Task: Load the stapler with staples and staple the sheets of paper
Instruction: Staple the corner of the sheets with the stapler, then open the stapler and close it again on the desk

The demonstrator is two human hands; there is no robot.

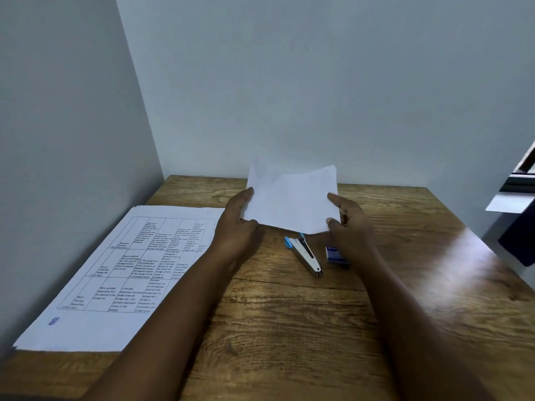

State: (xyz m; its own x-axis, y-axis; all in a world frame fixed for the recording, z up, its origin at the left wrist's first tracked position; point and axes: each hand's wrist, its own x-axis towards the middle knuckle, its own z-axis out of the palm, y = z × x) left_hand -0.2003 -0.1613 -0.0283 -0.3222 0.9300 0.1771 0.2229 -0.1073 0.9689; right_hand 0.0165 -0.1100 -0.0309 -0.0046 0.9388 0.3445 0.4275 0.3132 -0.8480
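Note:
Both hands hold up small white sheets of paper point(291, 198) above the far middle of the wooden table point(289, 314). My left hand point(238, 224) grips the sheets' left edge and my right hand point(348, 227) grips the right edge. Just below the sheets, a small metal stapler point(305, 254) with blue ends lies on the table, pointing toward me and to the right. A small blue box of staples point(335, 254) sits right of the stapler, partly hidden behind my right hand.
A stack of large printed sheets point(121, 273) with a table of text lies on the table's left side. Pale walls close the left and the back. A dark object point(518, 241) hangs past the table's right edge.

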